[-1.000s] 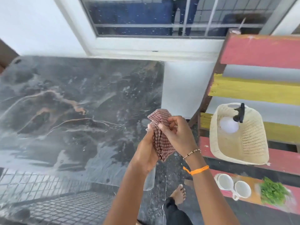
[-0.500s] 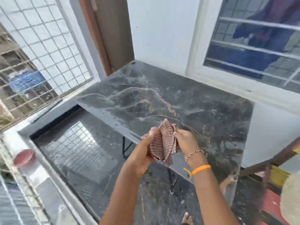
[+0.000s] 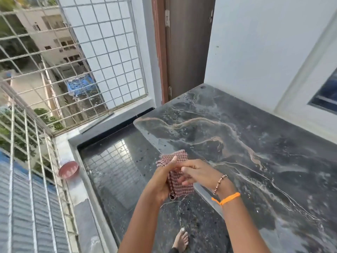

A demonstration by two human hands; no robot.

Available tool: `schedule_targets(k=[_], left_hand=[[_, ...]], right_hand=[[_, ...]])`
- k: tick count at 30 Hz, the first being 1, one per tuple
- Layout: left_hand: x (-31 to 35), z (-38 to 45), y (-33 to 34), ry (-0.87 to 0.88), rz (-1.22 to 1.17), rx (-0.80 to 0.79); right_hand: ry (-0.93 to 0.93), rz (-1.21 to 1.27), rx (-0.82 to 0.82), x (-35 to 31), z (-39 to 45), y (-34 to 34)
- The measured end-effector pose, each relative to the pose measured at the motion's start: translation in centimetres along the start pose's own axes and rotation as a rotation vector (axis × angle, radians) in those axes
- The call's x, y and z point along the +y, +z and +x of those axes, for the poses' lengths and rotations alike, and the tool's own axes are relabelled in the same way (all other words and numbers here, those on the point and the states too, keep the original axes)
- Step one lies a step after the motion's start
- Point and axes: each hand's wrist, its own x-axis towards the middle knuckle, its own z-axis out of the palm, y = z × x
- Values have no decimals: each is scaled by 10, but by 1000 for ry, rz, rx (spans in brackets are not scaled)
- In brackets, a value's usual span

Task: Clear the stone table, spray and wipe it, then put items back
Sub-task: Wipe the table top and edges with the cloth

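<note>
A dark stone table [image 3: 246,143] with brown veins fills the right half of the view; its top looks wet and bare. Just in front of its near left edge I hold a folded red-and-white checked cloth [image 3: 179,187] between both hands. My left hand [image 3: 162,179] grips the cloth from the left with the thumb up. My right hand [image 3: 197,173] lies across it from the right, fingers stretched over the fold. The right wrist wears a bead bracelet and an orange band.
A glossy dark floor [image 3: 116,165] lies left of the table, bounded by a low ledge and a metal grille [image 3: 73,61]. A small reddish bowl [image 3: 69,169] rests on the ledge. A brown door [image 3: 184,46] stands behind the table; my bare foot [image 3: 180,240] shows below.
The view has swung left, away from the coloured bench with basket and cups, toward the grille and door. My hands have kept folding the cloth, now flatter between them.
</note>
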Motion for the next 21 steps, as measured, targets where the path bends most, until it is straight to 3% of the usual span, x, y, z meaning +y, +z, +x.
schedule_targets(k=[2,6,7,9,12,14,17,21], left_hand=[[18,23,-14,-22,-21,54],[60,70,-32,-103,-29,121],[71,83,-34,-121,-43,120],[89,108,-40,-151,-64,114],[106,142,-46,-215,-63,78],[114,162,-48,-261,-44,48],[124,200,-47,-303,89,-3],[143,257,-35,-275,398,-108]], right_hand=[[-30,69,38,-4,29,-14],[-20,160,512,-5,94,-42],[19,133,551,-4,110,-48],[113,190,450,-2,135,-56],[131,562,275,-1,160,-65],[88,533,257,0,172,-71],[94,473,380,-4,197,-86],[140,489,696,-19,233,-124]])
